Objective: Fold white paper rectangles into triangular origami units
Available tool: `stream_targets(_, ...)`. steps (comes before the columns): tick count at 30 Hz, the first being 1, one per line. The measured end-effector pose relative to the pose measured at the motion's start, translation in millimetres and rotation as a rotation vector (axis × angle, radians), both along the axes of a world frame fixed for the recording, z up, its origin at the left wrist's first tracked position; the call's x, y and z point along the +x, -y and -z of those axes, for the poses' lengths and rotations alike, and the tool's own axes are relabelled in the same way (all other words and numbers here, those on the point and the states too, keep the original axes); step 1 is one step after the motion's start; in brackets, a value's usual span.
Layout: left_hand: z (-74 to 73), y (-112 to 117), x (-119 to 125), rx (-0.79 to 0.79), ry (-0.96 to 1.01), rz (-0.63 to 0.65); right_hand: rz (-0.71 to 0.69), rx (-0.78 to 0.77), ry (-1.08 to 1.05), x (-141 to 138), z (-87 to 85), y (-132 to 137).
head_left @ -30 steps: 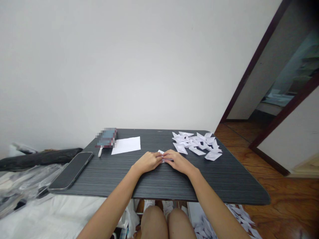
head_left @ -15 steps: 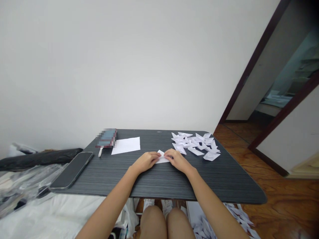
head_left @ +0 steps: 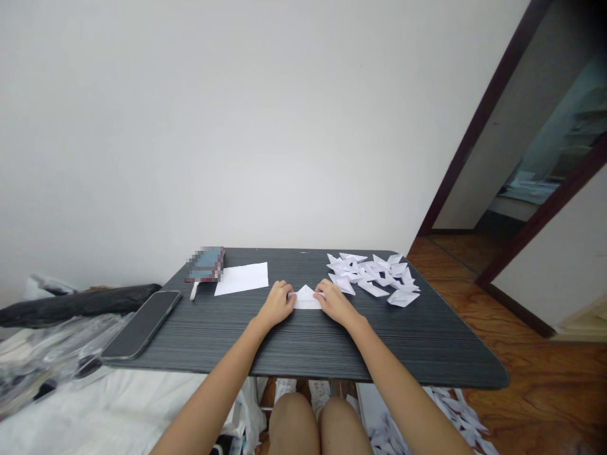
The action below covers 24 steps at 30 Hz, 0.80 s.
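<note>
A dark wood-grain table [head_left: 303, 354] stands against a plain white wall [head_left: 237, 126], bearing a black phone [head_left: 142, 323] at its left edge, a flat white sheet [head_left: 241, 278] beside a blurred small item [head_left: 205, 264], and a heap of folded white paper pieces [head_left: 374, 277] at the far right; more folded pieces [head_left: 455, 417] litter the wooden floor [head_left: 545, 379]

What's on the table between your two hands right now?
In the head view, a small white folded paper piece, peaked in the middle, pinned between left hand and right hand.
</note>
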<state>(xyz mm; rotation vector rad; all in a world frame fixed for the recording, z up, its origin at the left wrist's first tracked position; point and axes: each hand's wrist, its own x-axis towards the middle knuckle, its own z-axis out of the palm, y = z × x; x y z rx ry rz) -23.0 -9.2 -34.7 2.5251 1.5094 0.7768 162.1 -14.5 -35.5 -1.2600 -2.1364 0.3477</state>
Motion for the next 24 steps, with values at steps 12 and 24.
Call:
stream_targets(12,-9.8,16.2,10.9,0.052,-0.189,-0.024,0.144,0.207,0.278,-13.3,-5.3,8.1)
stream_targets(24,-10.3,37.3,4.1,0.107,-0.187,0.028,0.122,0.220,0.388,-11.7,-1.8,33.3)
